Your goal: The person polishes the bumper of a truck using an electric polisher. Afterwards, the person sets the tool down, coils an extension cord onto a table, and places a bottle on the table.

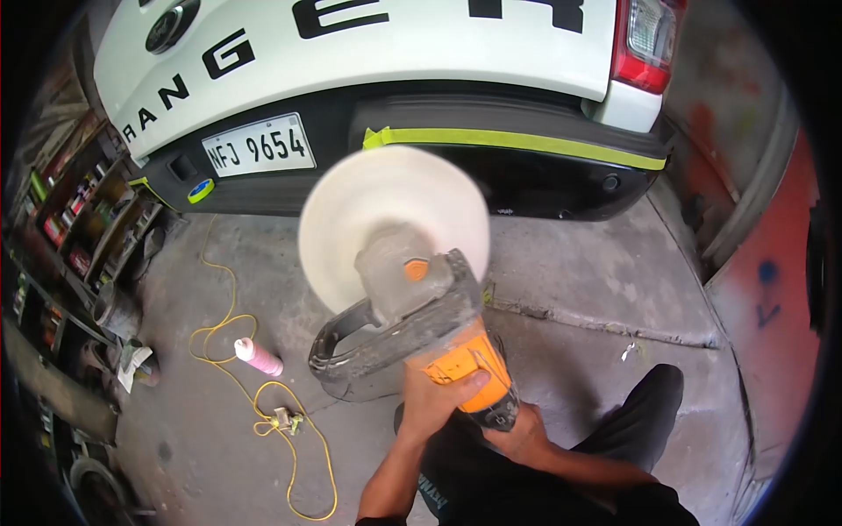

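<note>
An orange and black power polisher (469, 373) is held in front of me by both hands. My left hand (431, 405) is closed around the middle of its orange body, thumb on top. Lower down, my right hand (519, 433) wraps the rear end, its fingers partly hidden. The round white buffing pad (338, 219) looks smeared, as if spinning. It overlaps the black rear bumper (544, 186) of a white pickup; whether it touches cannot be told. Yellow-green masking tape (526, 143) runs along the bumper above its glossy part. The black loop handle (338, 355) juts out to the left, ungripped.
A pink bottle (260, 358) stands on the concrete floor beside a looping yellow cord (329, 465). A tape roll (201, 191) rests against the bumper under the licence plate (260, 145). Cluttered shelves (96, 219) line the left; a red panel (772, 298) stands at right.
</note>
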Demonstrator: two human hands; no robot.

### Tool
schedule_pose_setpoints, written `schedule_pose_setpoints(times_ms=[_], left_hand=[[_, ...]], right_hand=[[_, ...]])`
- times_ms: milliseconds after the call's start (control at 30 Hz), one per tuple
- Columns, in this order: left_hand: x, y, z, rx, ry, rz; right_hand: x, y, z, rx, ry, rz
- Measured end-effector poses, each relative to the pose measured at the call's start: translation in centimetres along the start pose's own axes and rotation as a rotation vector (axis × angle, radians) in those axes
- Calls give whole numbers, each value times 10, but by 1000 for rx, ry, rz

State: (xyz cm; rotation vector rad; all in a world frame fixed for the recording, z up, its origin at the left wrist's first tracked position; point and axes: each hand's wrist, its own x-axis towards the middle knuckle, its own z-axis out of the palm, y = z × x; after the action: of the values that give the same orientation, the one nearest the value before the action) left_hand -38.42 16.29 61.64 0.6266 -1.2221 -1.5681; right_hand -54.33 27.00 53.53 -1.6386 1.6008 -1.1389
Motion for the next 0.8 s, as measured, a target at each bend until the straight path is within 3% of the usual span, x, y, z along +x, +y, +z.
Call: schedule_pose_setpoints(times_ms=[133,267,400,500,633,800], left_hand=[[-3,7,18,-75,-80,-20],[-4,21,25,-204,-183,-36],[-4,23,15,-386,-148,-19],[-1,12,12,-455,-88,59],[8,-34,16,-544,87,127],[14,-87,18,-564,125,90]], right_hand=[[-28,-32,-20,-28,21,22],[-38,-74,-42,-133,-59,181],[-34,-85,-43,-205,-27,77],[-22,-76,-44,-249,-33,165],[1,-40,-58,-409,-7,106],[14,3,-72,-526,-3,48]])
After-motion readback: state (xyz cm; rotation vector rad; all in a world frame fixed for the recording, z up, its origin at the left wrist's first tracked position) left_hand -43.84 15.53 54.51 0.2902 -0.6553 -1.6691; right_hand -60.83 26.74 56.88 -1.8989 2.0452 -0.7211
